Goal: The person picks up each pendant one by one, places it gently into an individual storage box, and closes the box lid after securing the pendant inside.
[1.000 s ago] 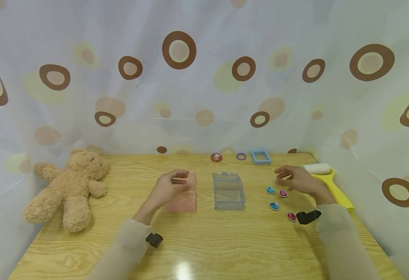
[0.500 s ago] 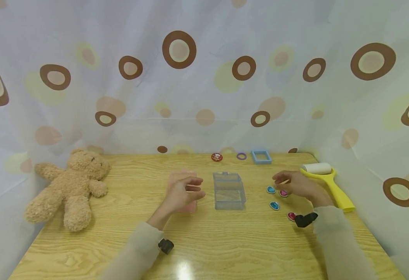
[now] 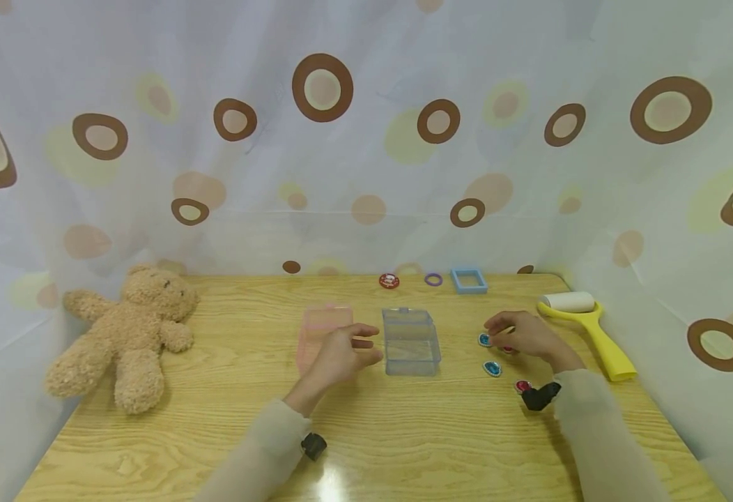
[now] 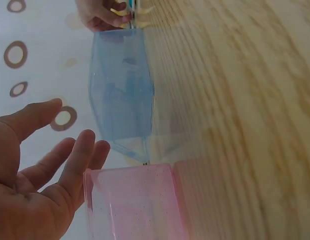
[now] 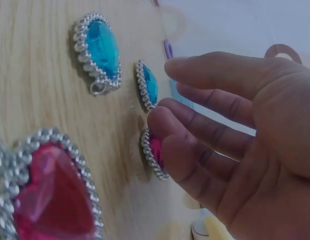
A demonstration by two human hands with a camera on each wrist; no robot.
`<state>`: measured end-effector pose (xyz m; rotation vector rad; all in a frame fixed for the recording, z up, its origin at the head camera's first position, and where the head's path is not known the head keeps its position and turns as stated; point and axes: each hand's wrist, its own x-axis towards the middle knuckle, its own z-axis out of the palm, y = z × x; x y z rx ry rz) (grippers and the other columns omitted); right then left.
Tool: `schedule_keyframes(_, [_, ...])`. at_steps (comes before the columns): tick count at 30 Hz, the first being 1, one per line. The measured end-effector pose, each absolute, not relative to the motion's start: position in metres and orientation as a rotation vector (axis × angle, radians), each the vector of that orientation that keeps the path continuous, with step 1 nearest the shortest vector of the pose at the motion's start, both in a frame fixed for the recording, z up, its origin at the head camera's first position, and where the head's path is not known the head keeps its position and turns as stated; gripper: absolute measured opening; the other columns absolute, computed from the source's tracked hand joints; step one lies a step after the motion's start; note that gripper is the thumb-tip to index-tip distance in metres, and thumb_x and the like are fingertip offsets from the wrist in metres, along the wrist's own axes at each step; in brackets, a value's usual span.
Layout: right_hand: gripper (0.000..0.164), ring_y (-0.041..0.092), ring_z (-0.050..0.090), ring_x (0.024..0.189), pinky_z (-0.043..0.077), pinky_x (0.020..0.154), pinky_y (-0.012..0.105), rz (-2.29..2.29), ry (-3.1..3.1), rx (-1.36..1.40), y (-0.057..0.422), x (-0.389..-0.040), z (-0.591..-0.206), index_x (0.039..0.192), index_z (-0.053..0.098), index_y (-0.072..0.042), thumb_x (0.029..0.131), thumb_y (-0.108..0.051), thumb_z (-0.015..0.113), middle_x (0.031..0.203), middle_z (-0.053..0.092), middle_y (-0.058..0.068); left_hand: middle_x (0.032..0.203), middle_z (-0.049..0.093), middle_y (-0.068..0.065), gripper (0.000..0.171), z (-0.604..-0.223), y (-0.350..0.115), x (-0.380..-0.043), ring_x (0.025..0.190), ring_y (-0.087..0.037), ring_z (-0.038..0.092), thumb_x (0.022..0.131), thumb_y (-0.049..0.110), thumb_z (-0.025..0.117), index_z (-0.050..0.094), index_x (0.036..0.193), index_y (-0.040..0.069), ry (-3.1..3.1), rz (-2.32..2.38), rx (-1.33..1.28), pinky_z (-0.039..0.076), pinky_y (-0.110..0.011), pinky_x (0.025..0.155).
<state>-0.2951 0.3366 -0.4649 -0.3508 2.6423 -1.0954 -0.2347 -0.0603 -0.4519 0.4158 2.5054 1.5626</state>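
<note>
Left grip [image 3: 343, 354]: loosely spread, beside pink box [image 3: 327, 318] | right grip [image 3: 525, 338]: fingers relaxed, unclosed, near a blue gem [image 3: 483, 339] | (teddy bear [image 3: 131, 328] on the surface [image 3: 404, 439], off left)

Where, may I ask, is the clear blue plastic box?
In the head view, the clear blue plastic box stands right of the pink plastic box and left hand.

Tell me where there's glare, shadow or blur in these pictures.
Head view: white glare on the table near the frame's bottom, soft shadow beside the right sleeve; left wrist view: pale streaks on the pink box, table grain blurry; right wrist view: right hand dark against the pale backdrop.
</note>
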Motion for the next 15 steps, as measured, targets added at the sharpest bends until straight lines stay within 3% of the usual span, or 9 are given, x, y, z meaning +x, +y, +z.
schedule_keyframes(6, [0.031,0.015,0.06,0.071,0.052,0.06,0.028,-1.012,2.69,-0.361,0.335,-0.298,-0.468,0.12,0.064,0.001,0.092,-0.012,0.068,0.11,0.069,0.018,0.138,0.062,-0.014,0.043,-0.452,-0.054,-0.233,0.119,-0.034,0.065,0.09,0.016,0.074,0.064,0.131,0.008,2.518,1.535,0.39,0.061,-0.041,0.085])
schedule_keyframes(15, [0.031,0.021,0.065,0.094,0.051,0.074,0.03,-0.813,2.815,-0.397,0.325,-0.3,-0.468,0.112,0.071,-0.007,0.082,-0.011,0.075,0.103,0.072,0.008,0.14,0.06,-0.018,0.045,-0.454,-0.048,-0.23,0.116,-0.036,0.067,0.089,0.013,0.074,0.063,0.132,0.003,2.515,1.51,0.41,0.061,-0.04,0.082])
